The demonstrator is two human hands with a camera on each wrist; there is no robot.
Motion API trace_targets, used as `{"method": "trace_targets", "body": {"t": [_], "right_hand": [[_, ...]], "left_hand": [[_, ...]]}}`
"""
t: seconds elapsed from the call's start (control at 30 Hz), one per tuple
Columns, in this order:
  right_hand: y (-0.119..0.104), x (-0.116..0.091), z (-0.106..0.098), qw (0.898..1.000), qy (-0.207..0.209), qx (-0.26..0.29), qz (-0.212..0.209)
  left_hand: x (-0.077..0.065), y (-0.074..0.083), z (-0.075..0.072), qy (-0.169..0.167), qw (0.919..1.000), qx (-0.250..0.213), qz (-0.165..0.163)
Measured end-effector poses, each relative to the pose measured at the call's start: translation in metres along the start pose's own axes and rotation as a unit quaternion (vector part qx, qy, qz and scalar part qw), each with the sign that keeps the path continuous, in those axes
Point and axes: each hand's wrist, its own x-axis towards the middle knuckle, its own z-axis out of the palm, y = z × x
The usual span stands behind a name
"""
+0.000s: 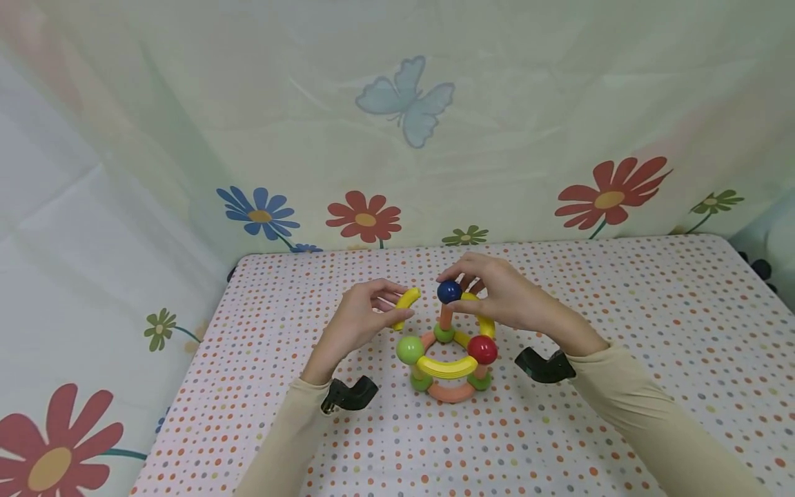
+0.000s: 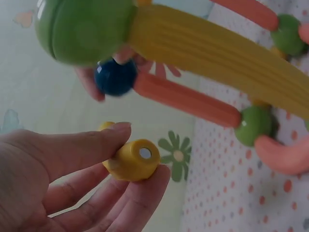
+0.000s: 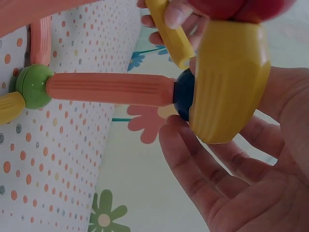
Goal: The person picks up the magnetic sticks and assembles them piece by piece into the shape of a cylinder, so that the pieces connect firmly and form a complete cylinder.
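My left hand [image 1: 360,316] pinches a yellow curved magnetic rod [image 1: 406,299] between thumb and fingers. A round metal magnet shows in the end of that rod [image 2: 134,160] in the left wrist view. My right hand [image 1: 511,293] grips the dark blue ball [image 1: 449,292] atop an upright orange rod [image 1: 445,317]. The ball is part of a magnetic building set frame, with a light green ball [image 1: 410,350] and a red ball [image 1: 482,350] on its other posts. One yellow curved rod [image 1: 447,367] joins these two; another [image 1: 487,324] runs between red and blue.
Small green balls [image 1: 421,382] and an orange curved rod [image 1: 451,393] form the frame's base on the dotted tabletop [image 1: 528,442]. Behind the table hangs a cloth [image 1: 497,159] printed with flowers and a butterfly. Each wrist wears a black camera mount [image 1: 354,395].
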Motion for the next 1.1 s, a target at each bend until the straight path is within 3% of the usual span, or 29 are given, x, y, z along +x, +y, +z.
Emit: {"method": "trace_targets", "body": {"t": [0.17, 0.37, 0.6, 0.7, 0.87, 1.1], "right_hand": [[-0.001, 0.000, 0.001, 1.000, -0.002, 0.001, 0.005], [-0.001, 0.000, 0.001, 1.000, -0.006, 0.003, 0.004], [-0.002, 0.001, -0.001, 1.000, -0.015, 0.011, -0.001], [-0.009, -0.001, -0.005, 1.000, -0.015, -0.014, -0.003], [-0.040, -0.006, -0.006, 0.998, -0.017, -0.045, -0.051], [-0.071, -0.010, 0.016, 0.985, -0.099, -0.065, -0.122]], "left_hand": [[0.004, 0.017, 0.001, -0.028, 0.9996, 0.005, 0.007], [0.004, 0.023, 0.000, -0.039, 0.9992, 0.004, 0.008], [0.009, 0.018, -0.002, -0.092, 0.9910, -0.097, -0.008], [0.011, 0.015, -0.004, -0.111, 0.9856, -0.127, -0.014], [0.014, 0.011, -0.007, -0.124, 0.9790, -0.159, -0.027], [0.013, 0.012, -0.008, -0.117, 0.9791, -0.162, -0.037]]}}
